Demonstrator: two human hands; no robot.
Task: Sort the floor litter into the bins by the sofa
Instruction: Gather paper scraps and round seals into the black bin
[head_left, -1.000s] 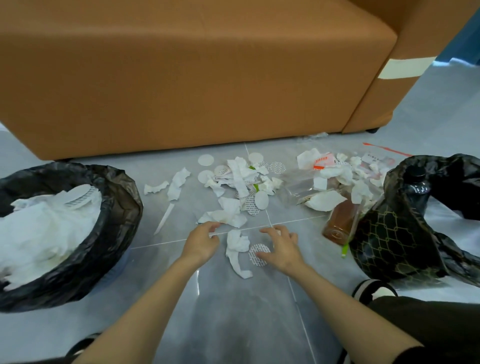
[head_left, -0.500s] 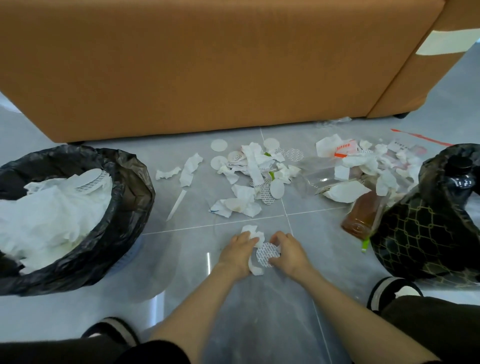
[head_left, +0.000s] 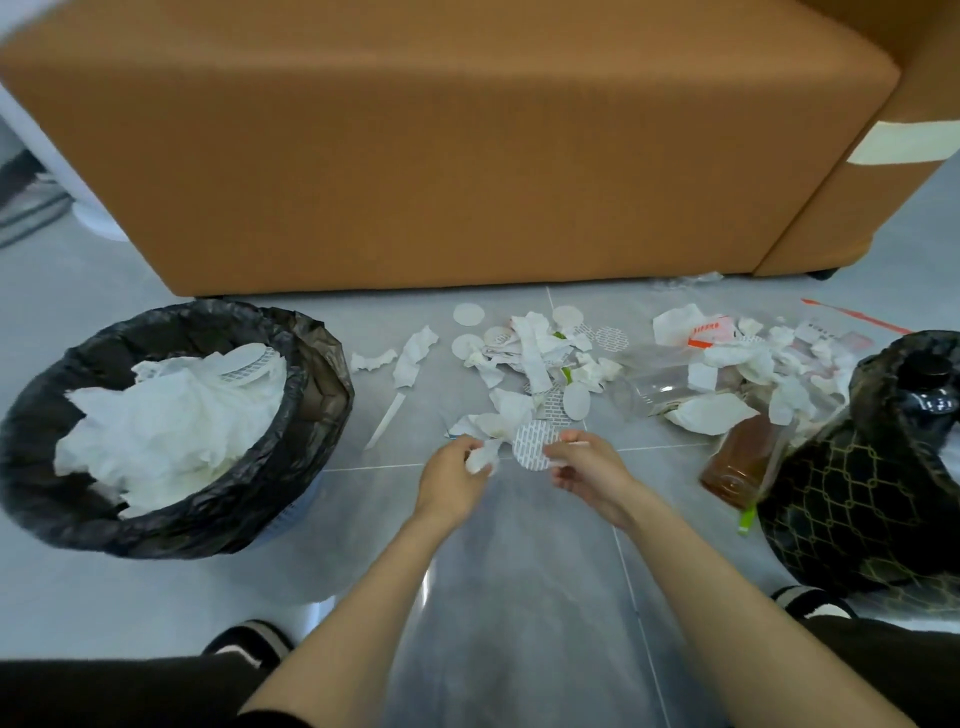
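Paper scraps (head_left: 535, 358) lie between the left bin (head_left: 311, 415) and the right bin (head_left: 857, 493). The left hand (head_left: 452, 480) grips a crumpled tissue (head_left: 480, 458); the right hand (head_left: 589, 473) pinches a patterned disc (head_left: 531, 446). The red print on the far wrapper (head_left: 709, 328) is unreadable.

The sofa (head_left: 467, 156) runs off the top and right edges. The right bin (head_left: 857, 509) is cut by the right edge; its black liner (head_left: 878, 374) hides most of a dark bottle (head_left: 930, 387). Red print on a wrapper (head_left: 709, 330) is too small to read. Tissue (head_left: 480, 457) hides the fingertips of the left hand (head_left: 449, 480); the fingers (head_left: 571, 441) of the right hand (head_left: 589, 470) cover the round seal's (head_left: 532, 444) right edge.
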